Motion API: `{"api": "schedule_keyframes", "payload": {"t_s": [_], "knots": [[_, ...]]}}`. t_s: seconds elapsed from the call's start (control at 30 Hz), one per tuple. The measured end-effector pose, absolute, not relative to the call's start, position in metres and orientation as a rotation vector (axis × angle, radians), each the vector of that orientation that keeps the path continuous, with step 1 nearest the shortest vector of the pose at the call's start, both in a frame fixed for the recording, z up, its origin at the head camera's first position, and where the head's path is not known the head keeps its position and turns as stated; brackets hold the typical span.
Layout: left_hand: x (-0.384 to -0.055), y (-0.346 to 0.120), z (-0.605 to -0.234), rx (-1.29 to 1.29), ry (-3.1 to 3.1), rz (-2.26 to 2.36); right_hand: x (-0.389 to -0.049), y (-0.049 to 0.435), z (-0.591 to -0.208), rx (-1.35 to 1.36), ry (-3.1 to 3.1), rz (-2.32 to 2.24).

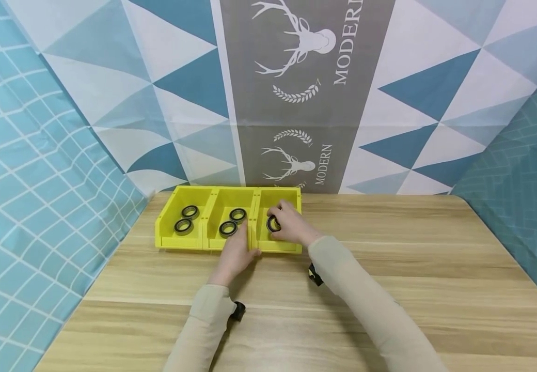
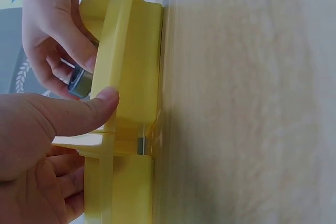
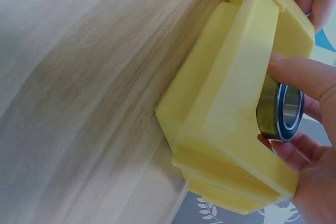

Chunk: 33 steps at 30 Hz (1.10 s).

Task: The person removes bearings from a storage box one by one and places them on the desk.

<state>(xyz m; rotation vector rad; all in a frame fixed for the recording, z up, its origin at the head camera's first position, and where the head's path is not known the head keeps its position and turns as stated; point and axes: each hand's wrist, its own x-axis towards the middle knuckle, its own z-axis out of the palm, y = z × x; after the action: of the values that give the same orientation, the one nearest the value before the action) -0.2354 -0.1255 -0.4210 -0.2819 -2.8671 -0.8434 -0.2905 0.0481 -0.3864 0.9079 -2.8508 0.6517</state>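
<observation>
Pinched a bearing (image 3: 280, 113) in right hand (image 1: 289, 225), facing mostly up, axis kinda vertical. Gripped yellow bins (image 1: 279, 247) with left hand (image 1: 235, 253).

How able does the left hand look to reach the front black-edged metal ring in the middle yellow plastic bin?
Likely yes: the left hand grips the bin at its front right corner, near the ring, and the open top leaves the way free, though its hold may need loosening.

Screened work corner, printed hangings (image 1: 296, 113), wood-grain table (image 1: 412, 258)
</observation>
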Motion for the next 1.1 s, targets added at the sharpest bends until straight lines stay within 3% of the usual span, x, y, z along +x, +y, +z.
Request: {"api": "schedule_keyframes", "payload": {"t_s": [1.1], "knots": [[-0.235, -0.125, -0.420, -0.267, -2.892, -0.844, -0.270, 0.085, -0.379, 0.780, -2.667, 0.869]]}}
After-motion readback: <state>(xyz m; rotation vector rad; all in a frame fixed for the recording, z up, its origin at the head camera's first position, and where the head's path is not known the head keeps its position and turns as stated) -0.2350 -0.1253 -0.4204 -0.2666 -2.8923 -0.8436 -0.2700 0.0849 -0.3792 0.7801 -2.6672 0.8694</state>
